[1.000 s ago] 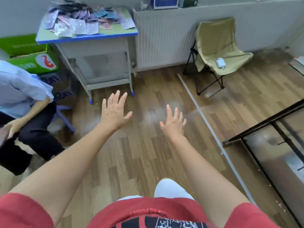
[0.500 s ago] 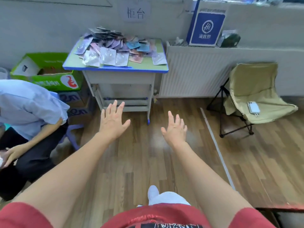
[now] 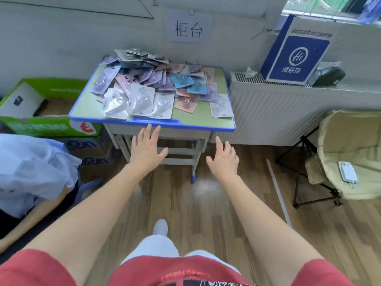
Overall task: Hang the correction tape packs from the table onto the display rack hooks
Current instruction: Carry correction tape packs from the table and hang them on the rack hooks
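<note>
A heap of correction tape packs (image 3: 156, 85) in purple, blue, pink and clear blister cards covers a small green table with a blue rim (image 3: 191, 125) against the wall. My left hand (image 3: 146, 149) is stretched out flat, fingers straight, just below the table's front edge and holding nothing. My right hand (image 3: 223, 159) is also spread and empty, lower and to the right, in front of the table's right leg. No display rack is in view.
A person in a light blue shirt (image 3: 35, 168) sits at the left beside green cardboard boxes (image 3: 43, 104). A white radiator (image 3: 274, 114) with a blue bag (image 3: 296, 56) stands right of the table. A folding chair (image 3: 348, 153) holds a phone (image 3: 348, 172).
The view has swung away from the black rack frame toward the table, which is now much closer. Both hands stay spread and empty, now reaching near the table's front edge.
</note>
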Demonstrator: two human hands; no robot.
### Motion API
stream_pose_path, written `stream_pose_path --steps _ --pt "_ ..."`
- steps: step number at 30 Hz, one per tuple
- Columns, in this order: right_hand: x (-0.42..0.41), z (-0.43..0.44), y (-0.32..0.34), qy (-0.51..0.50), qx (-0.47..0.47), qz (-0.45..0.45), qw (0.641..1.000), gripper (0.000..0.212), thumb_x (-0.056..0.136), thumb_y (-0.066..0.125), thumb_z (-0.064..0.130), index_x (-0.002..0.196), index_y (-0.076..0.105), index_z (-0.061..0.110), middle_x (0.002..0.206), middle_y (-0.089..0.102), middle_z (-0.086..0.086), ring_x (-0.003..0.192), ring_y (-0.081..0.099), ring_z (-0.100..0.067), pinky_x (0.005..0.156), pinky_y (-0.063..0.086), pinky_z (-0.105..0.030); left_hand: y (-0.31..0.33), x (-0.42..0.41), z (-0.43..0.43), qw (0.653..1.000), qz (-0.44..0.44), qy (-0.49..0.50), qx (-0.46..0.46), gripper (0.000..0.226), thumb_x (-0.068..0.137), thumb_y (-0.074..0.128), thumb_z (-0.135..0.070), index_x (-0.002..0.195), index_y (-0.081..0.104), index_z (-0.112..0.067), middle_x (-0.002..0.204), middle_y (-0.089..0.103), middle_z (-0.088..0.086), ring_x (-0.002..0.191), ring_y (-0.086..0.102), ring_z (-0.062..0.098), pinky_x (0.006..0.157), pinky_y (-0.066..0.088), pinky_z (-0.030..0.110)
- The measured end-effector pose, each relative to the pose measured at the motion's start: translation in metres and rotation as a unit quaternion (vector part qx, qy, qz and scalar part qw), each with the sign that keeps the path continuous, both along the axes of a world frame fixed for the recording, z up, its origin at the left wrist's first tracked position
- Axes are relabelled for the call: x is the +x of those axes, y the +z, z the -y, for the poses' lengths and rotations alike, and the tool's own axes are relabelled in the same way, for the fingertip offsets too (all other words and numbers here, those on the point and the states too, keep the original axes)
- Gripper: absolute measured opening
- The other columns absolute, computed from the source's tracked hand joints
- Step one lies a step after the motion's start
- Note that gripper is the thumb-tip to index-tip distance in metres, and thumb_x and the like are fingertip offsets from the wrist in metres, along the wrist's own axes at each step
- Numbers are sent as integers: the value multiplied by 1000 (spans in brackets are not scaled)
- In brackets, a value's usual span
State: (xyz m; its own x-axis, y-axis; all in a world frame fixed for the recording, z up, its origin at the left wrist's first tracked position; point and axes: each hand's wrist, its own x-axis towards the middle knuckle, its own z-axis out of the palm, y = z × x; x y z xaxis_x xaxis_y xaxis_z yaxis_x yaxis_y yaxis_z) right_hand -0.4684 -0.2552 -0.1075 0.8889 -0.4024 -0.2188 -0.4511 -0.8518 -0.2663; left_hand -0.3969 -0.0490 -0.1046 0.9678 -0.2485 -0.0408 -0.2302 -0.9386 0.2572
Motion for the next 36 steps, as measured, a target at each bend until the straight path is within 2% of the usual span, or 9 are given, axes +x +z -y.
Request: stream_pose_path --steps 7,14,21,25,26,28,31,33,36 --pt "95 11 -5 -47 -2 -19 999 68 99 42 36 154 4 21 159 9 -15 144 14 -34 113 19 -45 3 111 12 998 -39 -41 5 72 97 46 -43 153 7 -22 161 4 8 147 4 27 118 5 43" --pt "167 39 -27 -69 -5 -11 998 69 97 47 33 153 9 20 157 13 -17 141 20 -36 110 23 -46 -23 174 39 996 -71 -51 -2 71 96 48 -42 153 10 -22 161 3 7 147 4 27 117 7 42" --pt "234 83 -50 -50 -29 -4 998 71 98 45 39 154 5 21 161 1 -13 147 5 -34 116 13 -47 -48 220 72 997 -64 -40 -16 69 96 49 -34 153 12 -19 160 5 12 148 5 28 118 4 38" --pt "254 102 -60 -30 -29 -4 999 70 97 43 44 154 6 23 161 -2 -12 147 1 -34 116 6 -47 -59 237 80 996 -76 -43 -7 69 92 29 -48 152 19 -17 159 10 14 147 8 31 118 3 39" --pt "255 106 -63 -26 -28 -7 999 70 97 43 45 154 8 23 161 -2 -11 147 1 -34 116 5 -47 -62 239 80 996 -80 -44 -3 71 90 25 -51 151 22 -15 158 14 15 147 11 32 118 6 41" --pt "255 111 -70 -18 -21 -3 1000 69 96 45 46 153 15 23 161 2 -10 146 5 -36 115 7 -49 -70 241 79 995 -80 -51 16 73 88 24 -51 145 37 -8 152 31 20 141 28 37 114 21 48" --pt "252 112 -77 -19 -13 38 999 66 91 43 50 149 33 20 158 21 -14 141 24 -42 110 20 -55 -75 240 81 996 -66 -46 45 62 88 34 -43 132 54 -4 137 51 22 126 49 40 100 41 54" --pt "252 112 -81 -20 -9 47 999 68 87 36 54 145 41 18 153 32 -17 136 34 -45 106 28 -59 -74 240 83 995 -68 -41 55 59 88 35 -42 130 56 -6 135 53 21 124 51 39 97 43 54" --pt "253 112 -83 -18 -8 56 998 70 87 33 56 145 41 19 153 32 -17 137 30 -46 108 24 -62 -75 240 83 997 -53 -33 43 56 89 34 -39 130 54 -6 136 52 20 124 51 39 97 42 56"
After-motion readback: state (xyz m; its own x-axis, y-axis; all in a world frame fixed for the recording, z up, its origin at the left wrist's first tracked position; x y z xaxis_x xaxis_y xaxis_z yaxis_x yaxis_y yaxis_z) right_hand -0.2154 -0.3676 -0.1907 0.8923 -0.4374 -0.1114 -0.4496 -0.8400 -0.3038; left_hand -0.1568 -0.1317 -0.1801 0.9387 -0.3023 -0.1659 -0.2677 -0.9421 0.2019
